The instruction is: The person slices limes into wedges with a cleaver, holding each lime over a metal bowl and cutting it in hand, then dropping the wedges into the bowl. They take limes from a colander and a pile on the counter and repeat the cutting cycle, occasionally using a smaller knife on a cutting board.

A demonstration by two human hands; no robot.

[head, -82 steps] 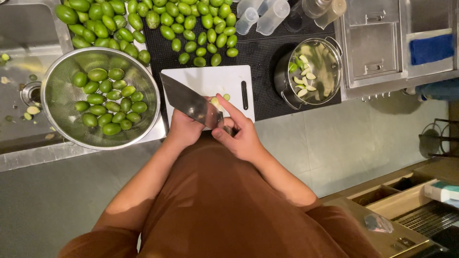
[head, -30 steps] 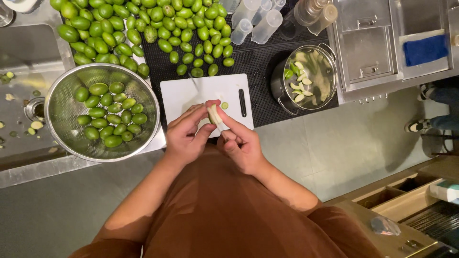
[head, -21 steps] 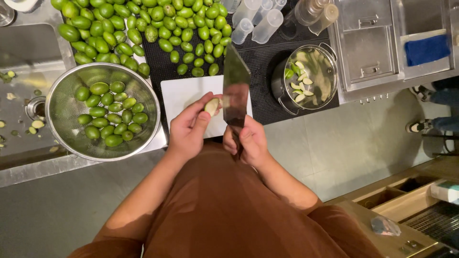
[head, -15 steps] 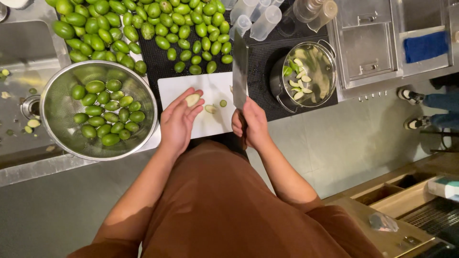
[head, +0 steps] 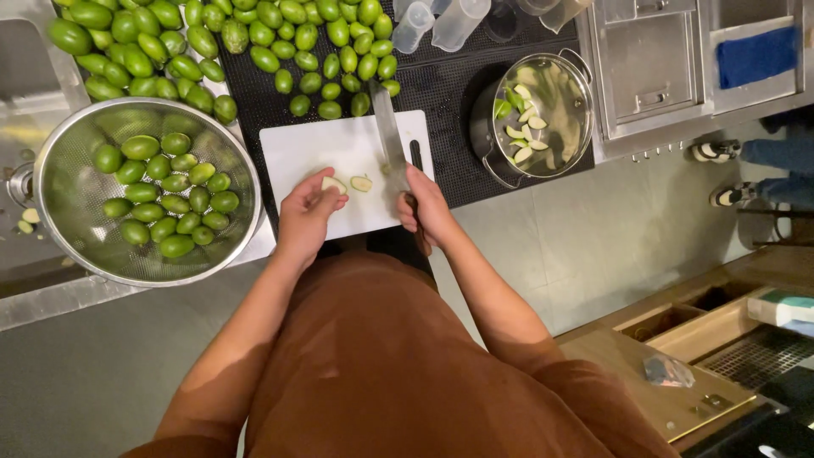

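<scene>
Knife clamped in right hand, blade pointing away; fruit half pinned under left hand, just left of blade.

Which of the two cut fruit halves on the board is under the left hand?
The pale fruit half nearer the steel colander; left hand fingers touch it. The other half lies free.

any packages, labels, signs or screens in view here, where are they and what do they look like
small crumpled clear plastic wrapper: on the wooden counter at lower right, shiny, greyish
white and teal box-like package: at the right edge above the wooden tray, only partly in view
no signs or screens show
</scene>
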